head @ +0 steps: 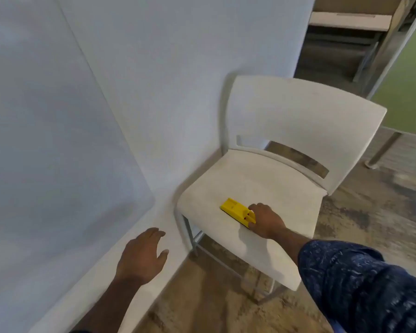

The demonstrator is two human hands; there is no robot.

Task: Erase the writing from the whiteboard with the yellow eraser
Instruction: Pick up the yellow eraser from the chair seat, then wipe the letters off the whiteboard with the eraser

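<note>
The yellow eraser (234, 211) lies flat on the seat of a white chair (250, 183). My right hand (267, 221) rests on the eraser's near end, fingers curled around it. My left hand (142, 254) hovers open, fingers spread, over the floor by the base of the wall, left of the chair. The whiteboard (46, 140) fills the left of the view, seen at a steep angle. No writing shows on the part of it I can see.
The chair stands against a white wall (166, 80), its metal legs on a mottled brown floor (370, 207). Behind the chair are grey table legs (384, 147) and a green panel (408, 80).
</note>
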